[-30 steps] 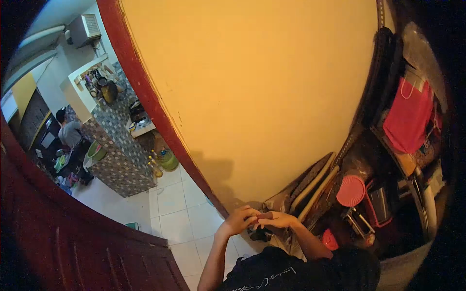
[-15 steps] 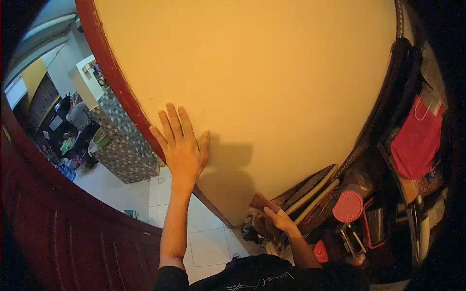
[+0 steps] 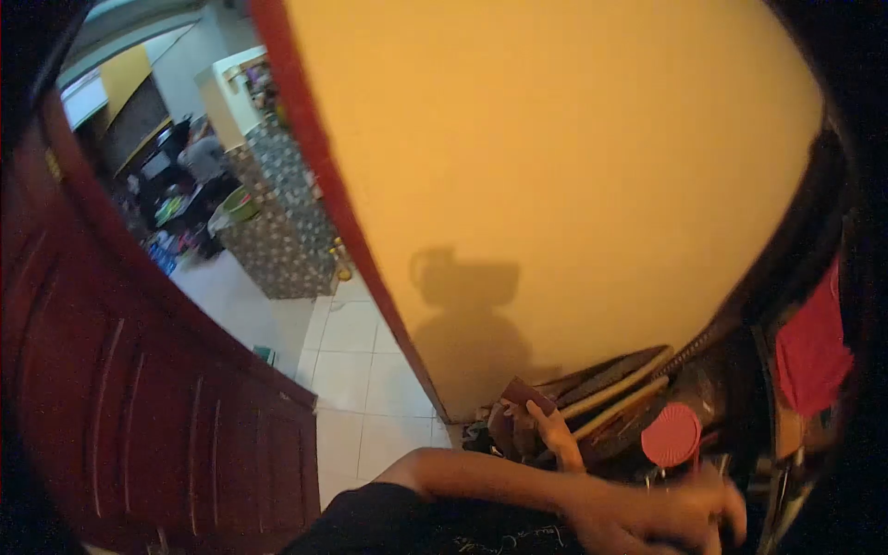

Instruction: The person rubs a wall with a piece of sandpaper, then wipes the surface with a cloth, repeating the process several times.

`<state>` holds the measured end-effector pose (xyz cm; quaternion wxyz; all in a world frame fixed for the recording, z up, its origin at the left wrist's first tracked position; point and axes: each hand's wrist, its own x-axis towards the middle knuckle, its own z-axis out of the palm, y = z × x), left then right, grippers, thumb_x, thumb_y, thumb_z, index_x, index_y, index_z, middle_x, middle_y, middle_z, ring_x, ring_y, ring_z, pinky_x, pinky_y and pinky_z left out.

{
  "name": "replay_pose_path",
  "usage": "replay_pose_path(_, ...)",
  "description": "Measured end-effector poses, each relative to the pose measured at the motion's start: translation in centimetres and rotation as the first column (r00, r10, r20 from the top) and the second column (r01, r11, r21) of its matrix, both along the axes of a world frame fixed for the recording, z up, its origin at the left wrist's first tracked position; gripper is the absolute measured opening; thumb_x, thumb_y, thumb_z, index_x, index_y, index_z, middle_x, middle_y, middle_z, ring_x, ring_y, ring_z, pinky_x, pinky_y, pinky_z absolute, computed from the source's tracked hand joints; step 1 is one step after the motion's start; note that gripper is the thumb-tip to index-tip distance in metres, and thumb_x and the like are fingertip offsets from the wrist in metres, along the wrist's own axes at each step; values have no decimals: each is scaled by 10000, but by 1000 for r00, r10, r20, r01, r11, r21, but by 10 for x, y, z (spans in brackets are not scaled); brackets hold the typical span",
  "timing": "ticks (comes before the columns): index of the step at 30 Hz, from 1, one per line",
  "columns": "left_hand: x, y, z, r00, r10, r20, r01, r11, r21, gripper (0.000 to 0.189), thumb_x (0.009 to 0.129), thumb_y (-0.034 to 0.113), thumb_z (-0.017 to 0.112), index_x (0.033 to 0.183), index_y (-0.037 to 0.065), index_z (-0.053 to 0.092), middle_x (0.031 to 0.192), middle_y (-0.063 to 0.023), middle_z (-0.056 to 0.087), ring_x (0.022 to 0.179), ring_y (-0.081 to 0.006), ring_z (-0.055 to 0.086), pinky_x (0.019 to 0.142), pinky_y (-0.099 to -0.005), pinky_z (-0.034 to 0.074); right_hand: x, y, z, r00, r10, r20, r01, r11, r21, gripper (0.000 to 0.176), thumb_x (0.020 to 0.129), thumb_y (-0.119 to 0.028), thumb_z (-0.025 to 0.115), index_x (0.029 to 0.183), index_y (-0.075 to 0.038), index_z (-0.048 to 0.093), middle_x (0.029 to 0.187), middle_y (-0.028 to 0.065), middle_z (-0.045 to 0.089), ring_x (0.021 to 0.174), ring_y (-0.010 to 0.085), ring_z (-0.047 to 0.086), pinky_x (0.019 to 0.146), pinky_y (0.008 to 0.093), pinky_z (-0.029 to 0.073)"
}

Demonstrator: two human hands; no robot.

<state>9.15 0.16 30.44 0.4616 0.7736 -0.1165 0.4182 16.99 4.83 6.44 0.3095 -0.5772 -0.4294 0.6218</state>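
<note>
My left forearm reaches across my body to the lower right, and my left hand [image 3: 666, 511] is blurred in front of the stored items there, its fingers bent. Whether it holds anything is unclear. Near the bottom of the yellow wall panel [image 3: 564, 185], my right hand [image 3: 552, 430] grips a flat reddish-brown piece [image 3: 528, 395], thumb on top. Just right of it lie long pale sticks [image 3: 620, 388]. A round pink ribbed item [image 3: 672, 435] is above my left hand.
A dark red door [image 3: 166, 370] stands at the left. White floor tiles [image 3: 375, 370] run through the doorway beside a mosaic-tiled counter [image 3: 282, 222]. A person [image 3: 205, 159] in grey is in the far room. Red cloth [image 3: 812, 356] hangs at the right.
My left hand has left the yellow panel and swung down across my body to the lower right. My right hand still holds the reddish-brown piece. The view has shifted, showing more of the door.
</note>
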Motion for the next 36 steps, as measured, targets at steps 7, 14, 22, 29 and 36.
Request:
replay_pose_path(7,133,-54,-105,931,362,54,-364,931,38,342,947,293,669,1250,141,627,1414,-186,447,1293,-331,448,1093,-466,359,-16,-14,-38,935,34,-354,6,994,113,568,1010,-348,663,1432,-15,479,1254,71,623,1102,198,588,961,417,469)
replay_pose_path(14,147,-65,-127,867,497,33,-498,866,41,357,954,291,651,1269,128,615,1421,-193,450,1309,-338,438,1103,-471,350,-17,-22,-31,943,-99,-318,118,992,41,545,978,-390,690,1356,-19,558,1175,65,645,988,187,606,851,405,494)
replay_pose_path(22,178,-90,-147,777,630,1,-630,777,15,374,962,287,631,1291,114,601,1430,-202,452,1327,-347,427,1114,-476,339,-11,-42,-40,957,-129,-260,141,990,29,527,980,-393,682,1338,-20,581,1168,65,648,973,186,607,832,395,497)
replay_pose_path(29,179,-98,-167,669,743,-33,-741,670,44,389,969,284,613,1311,101,588,1438,-210,454,1342,-355,417,1123,-480,330,-25,-36,-39,966,-76,-247,100,991,87,509,998,-378,659,1350,-18,576,1196,68,641,1004,189,599,858,386,490)
replay_pose_path(36,201,-118,-178,553,832,-52,-831,555,33,404,975,282,595,1330,88,576,1446,-217,456,1358,-362,406,1133,-484,321,-11,-34,-30,981,-33,-189,60,989,135,492,1016,-362,635,1361,-17,572,1224,71,634,1036,193,591,883,378,483)
